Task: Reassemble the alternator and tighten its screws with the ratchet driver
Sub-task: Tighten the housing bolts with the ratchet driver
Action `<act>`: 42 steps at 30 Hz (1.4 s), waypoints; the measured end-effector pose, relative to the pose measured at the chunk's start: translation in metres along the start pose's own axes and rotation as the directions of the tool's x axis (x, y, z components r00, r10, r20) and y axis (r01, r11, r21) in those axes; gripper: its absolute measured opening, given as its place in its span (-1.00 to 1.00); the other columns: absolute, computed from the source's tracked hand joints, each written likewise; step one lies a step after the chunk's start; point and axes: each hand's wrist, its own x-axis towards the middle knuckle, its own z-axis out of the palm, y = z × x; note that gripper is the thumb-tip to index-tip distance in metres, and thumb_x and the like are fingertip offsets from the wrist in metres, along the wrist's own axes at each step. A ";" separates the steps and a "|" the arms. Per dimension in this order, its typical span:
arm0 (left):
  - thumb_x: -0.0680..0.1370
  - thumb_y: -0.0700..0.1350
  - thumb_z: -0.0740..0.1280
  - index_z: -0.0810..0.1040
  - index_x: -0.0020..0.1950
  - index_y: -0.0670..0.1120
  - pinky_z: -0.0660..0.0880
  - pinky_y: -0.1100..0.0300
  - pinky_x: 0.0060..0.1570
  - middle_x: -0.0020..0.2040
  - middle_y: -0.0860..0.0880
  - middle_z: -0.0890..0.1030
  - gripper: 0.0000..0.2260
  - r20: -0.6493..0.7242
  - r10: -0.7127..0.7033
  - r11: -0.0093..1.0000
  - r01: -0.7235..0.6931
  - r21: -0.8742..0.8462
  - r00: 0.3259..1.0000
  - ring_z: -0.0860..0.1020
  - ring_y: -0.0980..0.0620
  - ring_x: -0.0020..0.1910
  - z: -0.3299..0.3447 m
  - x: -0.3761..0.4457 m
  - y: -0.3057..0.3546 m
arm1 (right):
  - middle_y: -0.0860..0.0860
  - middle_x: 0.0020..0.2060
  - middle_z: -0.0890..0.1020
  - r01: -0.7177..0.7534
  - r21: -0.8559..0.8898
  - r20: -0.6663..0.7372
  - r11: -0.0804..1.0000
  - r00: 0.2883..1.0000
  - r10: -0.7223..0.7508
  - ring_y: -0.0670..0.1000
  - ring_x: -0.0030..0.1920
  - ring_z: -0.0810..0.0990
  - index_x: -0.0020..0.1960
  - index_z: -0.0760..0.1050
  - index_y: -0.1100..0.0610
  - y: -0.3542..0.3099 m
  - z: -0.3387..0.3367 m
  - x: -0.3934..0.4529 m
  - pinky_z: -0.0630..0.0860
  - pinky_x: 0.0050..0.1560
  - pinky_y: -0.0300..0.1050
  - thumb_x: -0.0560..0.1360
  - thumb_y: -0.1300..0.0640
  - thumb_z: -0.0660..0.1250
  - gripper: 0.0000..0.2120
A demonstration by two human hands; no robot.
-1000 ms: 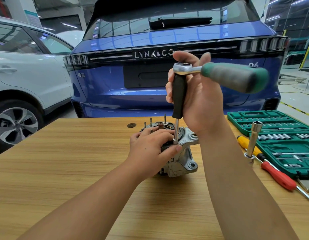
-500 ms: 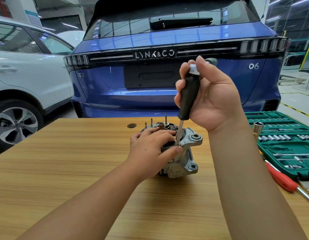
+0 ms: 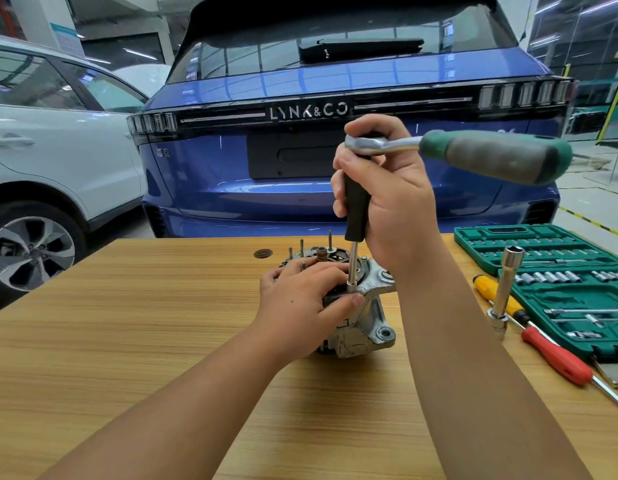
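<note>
The right hand [image 3: 387, 206] is wrapped around the black upright shaft handle of the ratchet driver [image 3: 357, 199], fingers curled on it just below the chrome ratchet head, whose green-and-grey handle sticks out sideways to the right of the grip. Straight down from that grip the thin steel shaft stands nearly vertical, its socket tip seated on the top of the alternator [image 3: 359, 317], at what looks like a screw, though the tip hides it. The left hand [image 3: 300, 303] clasps the alternator from its left side, fingers curved over the top and the thumb pressed on the housing just below the socket tip. The alternator sits on the wooden table [image 3: 127, 341], with several studs rising behind the left hand's fingers. Right of the driver's grip, and well apart, lie an open green socket set case [image 3: 542, 244], an upright long socket [image 3: 504, 289], a yellow-handled screwdriver [image 3: 487, 289] and a red-handled screwdriver [image 3: 553, 355].
</note>
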 end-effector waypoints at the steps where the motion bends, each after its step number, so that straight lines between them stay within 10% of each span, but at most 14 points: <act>1: 0.56 0.33 0.12 0.34 -0.18 0.42 -0.01 0.04 0.29 0.34 0.42 0.42 -0.88 -0.001 0.000 1.000 0.000 0.000 1.000 0.22 0.13 0.46 0.000 0.000 0.000 | 0.07 -0.20 0.52 0.003 0.008 -0.002 1.000 1.000 -0.003 0.08 -0.28 0.47 0.07 0.46 0.06 0.000 -0.001 0.001 0.45 -0.35 -0.04 0.56 0.31 0.26 -0.82; 12: 0.58 0.32 0.17 0.48 0.02 0.33 -0.02 0.08 0.27 0.34 0.46 0.40 -0.84 -0.020 0.003 1.000 -0.003 0.017 1.000 0.19 0.17 0.46 0.003 0.000 -0.002 | 0.13 -0.12 0.51 -0.109 0.292 0.139 0.950 0.988 0.071 0.10 -0.22 0.44 0.16 0.47 0.16 0.000 -0.006 0.001 0.37 -0.22 -0.04 0.58 -0.06 0.11 -0.65; 15: 0.56 0.35 0.14 0.44 0.00 0.36 -0.04 0.14 0.21 0.26 0.51 0.37 -0.84 -0.015 0.005 1.000 -0.005 0.009 1.000 0.18 0.19 0.45 0.002 0.001 -0.001 | 0.08 -0.14 0.51 -0.158 0.295 0.115 0.942 0.985 0.129 0.06 -0.23 0.47 0.12 0.50 0.08 -0.003 -0.006 0.000 0.43 -0.22 -0.07 0.48 -0.21 0.39 -0.59; 21: 0.59 0.31 0.15 0.51 0.18 0.34 -0.04 0.08 0.30 0.41 0.43 0.37 -0.75 -0.003 0.003 1.000 -0.003 0.016 1.000 0.14 0.21 0.47 0.004 0.000 -0.003 | -0.11 -0.41 0.55 -0.130 -0.094 -0.273 0.987 0.957 0.100 -0.07 -0.44 0.45 0.12 0.48 0.13 -0.017 0.003 0.001 0.50 -0.35 -0.14 0.51 0.07 0.46 -0.73; 28: 0.54 0.35 0.11 0.51 0.15 0.33 -0.03 0.10 0.27 0.39 0.44 0.38 -0.70 0.000 0.013 1.000 -0.013 0.024 1.000 0.18 0.16 0.48 0.002 0.001 -0.004 | -0.07 -0.23 0.65 -0.421 0.389 0.007 0.820 0.891 0.454 -0.07 -0.31 0.55 -0.13 0.58 0.06 -0.034 -0.008 0.004 0.42 -0.16 -0.17 0.38 0.01 0.39 -0.86; 33: 0.51 0.36 0.07 0.52 0.13 0.35 -0.01 0.07 0.29 0.35 0.45 0.40 -0.67 -0.008 0.015 1.000 -0.015 0.020 1.000 0.19 0.16 0.47 0.003 0.001 -0.002 | 0.07 -0.01 0.70 -0.187 0.379 0.008 0.906 0.980 0.199 0.04 -0.13 0.67 -0.08 0.43 0.05 -0.018 0.000 -0.001 0.55 -0.10 -0.07 0.49 0.28 0.39 -0.81; 37: 0.59 0.30 0.16 0.39 -0.10 0.39 0.00 0.03 0.31 0.35 0.39 0.44 -0.90 -0.011 0.000 1.000 0.000 0.018 1.000 0.22 0.12 0.46 0.003 0.000 -0.001 | 0.13 0.01 0.60 0.099 -0.189 -0.009 0.977 0.995 -0.103 0.07 -0.15 0.61 0.03 0.50 0.02 -0.005 0.006 -0.005 0.58 -0.21 -0.05 0.59 0.33 0.29 -0.79; 42: 0.56 0.32 0.15 0.54 0.07 0.25 -0.02 0.04 0.31 0.38 0.40 0.42 -0.73 -0.022 -0.013 1.000 0.013 0.018 1.000 0.20 0.15 0.47 0.006 0.001 -0.003 | 0.01 -0.12 0.55 0.040 -0.110 0.097 0.993 0.995 -0.029 0.09 -0.21 0.45 0.15 0.54 -0.10 0.001 0.005 -0.005 0.45 -0.29 0.03 0.60 0.32 0.10 -0.61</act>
